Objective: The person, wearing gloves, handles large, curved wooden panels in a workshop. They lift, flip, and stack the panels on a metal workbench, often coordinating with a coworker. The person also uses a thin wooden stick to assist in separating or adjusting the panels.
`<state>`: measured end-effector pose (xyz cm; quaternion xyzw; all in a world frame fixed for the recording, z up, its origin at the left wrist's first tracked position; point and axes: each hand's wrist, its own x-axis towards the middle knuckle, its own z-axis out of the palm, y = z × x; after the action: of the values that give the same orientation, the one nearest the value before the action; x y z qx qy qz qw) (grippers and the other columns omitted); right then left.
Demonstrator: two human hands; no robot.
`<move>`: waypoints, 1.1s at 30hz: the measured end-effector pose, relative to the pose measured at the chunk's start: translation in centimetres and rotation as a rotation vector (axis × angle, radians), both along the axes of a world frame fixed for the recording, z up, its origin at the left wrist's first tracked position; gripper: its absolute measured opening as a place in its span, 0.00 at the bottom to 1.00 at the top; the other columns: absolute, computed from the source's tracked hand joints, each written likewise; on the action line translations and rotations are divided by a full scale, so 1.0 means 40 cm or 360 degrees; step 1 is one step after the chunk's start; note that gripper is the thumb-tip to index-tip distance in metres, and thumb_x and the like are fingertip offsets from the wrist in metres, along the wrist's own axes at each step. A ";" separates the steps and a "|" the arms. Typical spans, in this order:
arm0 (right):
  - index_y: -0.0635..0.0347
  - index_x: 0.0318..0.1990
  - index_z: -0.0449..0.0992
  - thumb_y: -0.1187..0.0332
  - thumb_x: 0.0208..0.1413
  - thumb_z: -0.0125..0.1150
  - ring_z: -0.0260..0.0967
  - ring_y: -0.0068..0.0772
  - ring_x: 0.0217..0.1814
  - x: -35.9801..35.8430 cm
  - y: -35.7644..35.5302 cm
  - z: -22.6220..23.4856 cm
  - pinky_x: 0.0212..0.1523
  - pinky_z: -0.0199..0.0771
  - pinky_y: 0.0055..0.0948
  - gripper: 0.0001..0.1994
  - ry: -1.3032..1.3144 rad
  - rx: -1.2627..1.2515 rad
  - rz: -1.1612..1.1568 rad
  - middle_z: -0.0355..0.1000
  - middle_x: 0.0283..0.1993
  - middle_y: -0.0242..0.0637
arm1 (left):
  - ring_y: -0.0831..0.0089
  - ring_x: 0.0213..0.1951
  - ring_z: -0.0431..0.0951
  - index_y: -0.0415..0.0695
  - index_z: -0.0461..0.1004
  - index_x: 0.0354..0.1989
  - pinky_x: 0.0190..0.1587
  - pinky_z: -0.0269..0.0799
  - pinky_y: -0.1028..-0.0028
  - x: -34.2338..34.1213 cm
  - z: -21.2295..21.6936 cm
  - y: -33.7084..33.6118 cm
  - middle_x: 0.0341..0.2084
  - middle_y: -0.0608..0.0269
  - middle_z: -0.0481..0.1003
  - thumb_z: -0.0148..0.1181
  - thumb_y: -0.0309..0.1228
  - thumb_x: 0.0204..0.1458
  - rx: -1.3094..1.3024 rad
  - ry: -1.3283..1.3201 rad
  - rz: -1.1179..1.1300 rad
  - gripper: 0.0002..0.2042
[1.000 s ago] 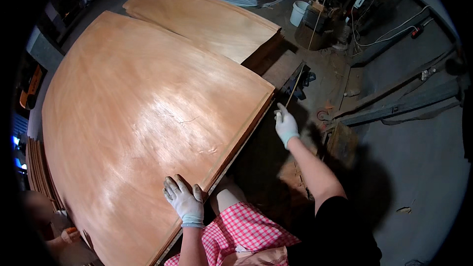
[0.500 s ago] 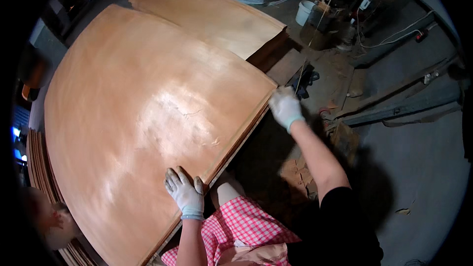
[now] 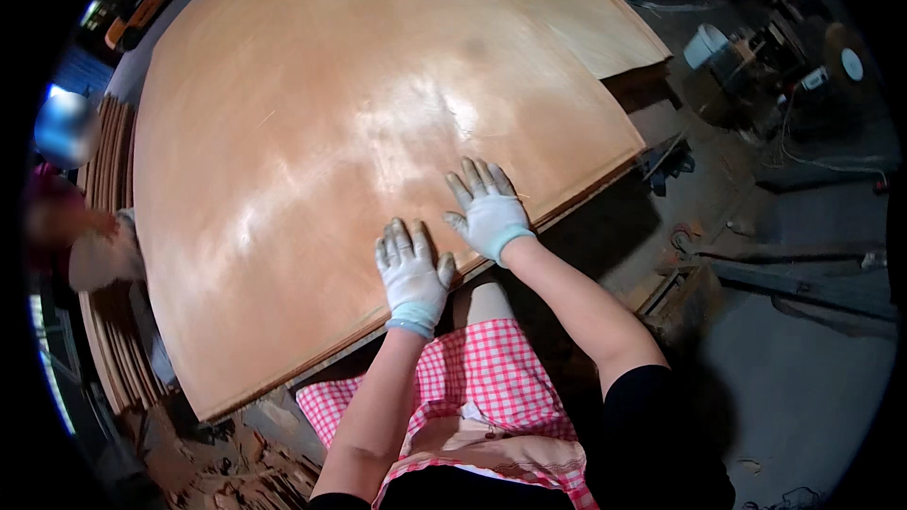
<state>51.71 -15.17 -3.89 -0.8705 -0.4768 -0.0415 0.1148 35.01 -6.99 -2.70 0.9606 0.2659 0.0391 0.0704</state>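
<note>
A large, fan-shaped sheet of tan, glossy wood veneer (image 3: pixel 283 142) lies on top of a stack, directly beneath both gloved hands. The left hand (image 3: pixel 413 279), in a white knit glove with soiled fingertips, rests palm down by the sheet's near edge — its fingers spread, extended and closed on nothing. The right hand (image 3: pixel 495 217), gloved alike, lies flat a little farther in and to the right, its fingers also open and fanned out on the veneer. The hands are near each other but apart, with the sheet stretching well beyond the fingertips. Past its far right side lies a second pale tan veneer stack (image 3: pixel 590 19) — a white plastic bucket (image 3: pixel 704 45) stands beyond that. The person wears a pink-and-white checked apron (image 3: pixel 510 364), just below the near edge.
</note>
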 end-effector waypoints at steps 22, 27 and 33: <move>0.55 0.71 0.49 0.47 0.63 0.38 0.33 0.55 0.77 -0.295 0.170 0.014 0.73 0.27 0.50 0.34 0.0106 -0.0385 0.0323 0.37 0.75 0.54 | 0.46 0.69 0.46 0.35 0.53 0.66 0.70 0.34 0.51 -0.383 -0.002 0.219 0.67 0.39 0.50 0.49 0.46 0.56 -0.0098 -0.0340 0.0795 0.34; 0.55 0.71 0.49 0.46 0.64 0.37 0.31 0.52 0.77 -0.401 0.238 0.031 0.73 0.23 0.49 0.33 0.0029 -0.0151 0.0334 0.37 0.75 0.54 | 0.50 0.71 0.42 0.37 0.53 0.67 0.70 0.31 0.51 -0.479 0.055 0.246 0.69 0.40 0.45 0.50 0.47 0.56 0.0147 -0.0178 0.1045 0.35; 0.58 0.70 0.51 0.46 0.62 0.39 0.30 0.52 0.78 -0.519 0.321 -0.005 0.73 0.23 0.50 0.34 0.0067 -0.0306 0.0500 0.38 0.75 0.54 | 0.53 0.71 0.42 0.40 0.55 0.67 0.70 0.30 0.53 -0.510 0.037 0.274 0.69 0.44 0.48 0.48 0.50 0.56 -0.0119 0.0022 0.0925 0.35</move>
<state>30.95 -2.33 -4.11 -0.7930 -0.6060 0.0410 0.0461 14.60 3.97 -1.20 0.8412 0.5317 0.0411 0.0898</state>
